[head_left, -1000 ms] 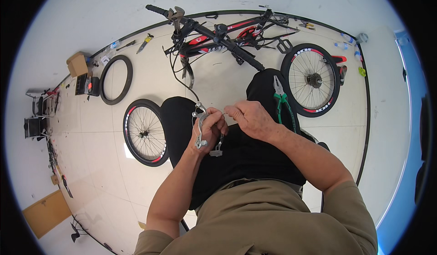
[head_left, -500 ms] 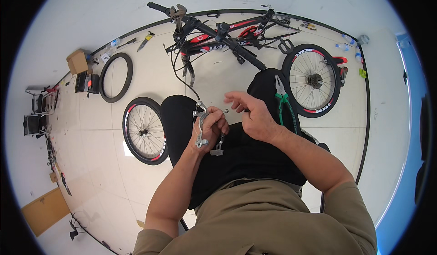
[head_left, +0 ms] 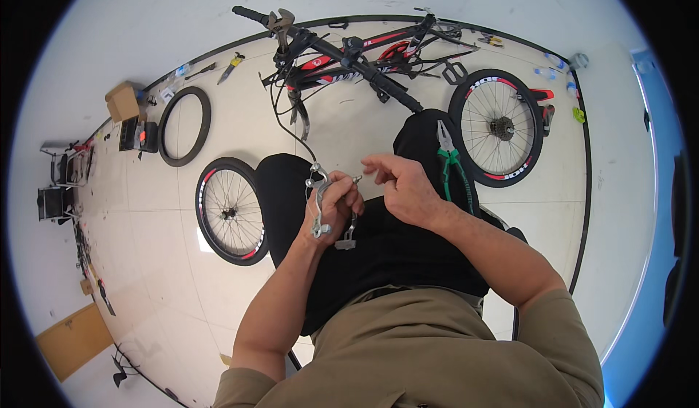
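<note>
1. The left hand [head_left: 336,198] has its fingers clamped on a silver brake caliper [head_left: 318,210], above the person's lap.
2. A dark cable [head_left: 290,130] links the caliper to the bicycle [head_left: 328,74] lying ahead.
3. The right hand [head_left: 409,191], fingers partly curled and thumb apart, hovers just beside a small metal tip [head_left: 357,179].
4. Green-handled pliers [head_left: 452,162] rest on the right thigh [head_left: 421,137].

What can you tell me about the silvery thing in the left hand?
The silvery thing looks like metal, with curved arms and blocky near ends. The left hand grips it above the black trousers, hiding its middle. A black cable joins its far end; a small tip pokes out to the right.
</note>
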### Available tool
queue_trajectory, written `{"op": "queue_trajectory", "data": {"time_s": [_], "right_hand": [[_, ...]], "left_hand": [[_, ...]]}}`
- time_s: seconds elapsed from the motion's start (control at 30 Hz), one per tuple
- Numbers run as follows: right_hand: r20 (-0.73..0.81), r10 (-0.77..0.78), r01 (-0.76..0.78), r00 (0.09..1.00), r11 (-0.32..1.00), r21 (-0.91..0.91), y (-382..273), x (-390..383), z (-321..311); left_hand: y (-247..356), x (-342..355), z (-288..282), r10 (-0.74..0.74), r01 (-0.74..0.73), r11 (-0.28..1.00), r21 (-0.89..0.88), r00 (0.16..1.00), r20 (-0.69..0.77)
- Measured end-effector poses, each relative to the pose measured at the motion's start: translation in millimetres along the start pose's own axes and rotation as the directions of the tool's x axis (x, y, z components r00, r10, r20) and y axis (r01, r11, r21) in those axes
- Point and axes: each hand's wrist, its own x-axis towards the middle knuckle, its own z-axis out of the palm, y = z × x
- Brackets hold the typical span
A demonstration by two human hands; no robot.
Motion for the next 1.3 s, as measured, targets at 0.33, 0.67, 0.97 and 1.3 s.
{"op": "queue_trajectory", "data": {"time_s": [0.33,0.67,0.97,1.3], "right_hand": [[0.054,0.044,-0.044,0.998,0.999,0.004,1,-1,-1],[0.145,0.118,-0.104,0.982,0.99,-0.095,1,-1,-4],[0.042,0.082,-0.08,0.996,0.996,-0.041,2,-4,4],[0.087,0.144,-0.145,0.986,0.989,0.001,5,-2,5]], "left_hand": [[-3,1,-2,0.011,-0.011,1.0,-0.025,1.0,0.001],[0,-1,4,0.037,-0.038,0.998,0.04,0.999,0.013],[-1,-1,-1,0.035,-0.029,0.998,-0.055,0.994,0.105],[0,-1,-4,0.024,-0.019,0.998,-0.053,0.996,0.087]]}}
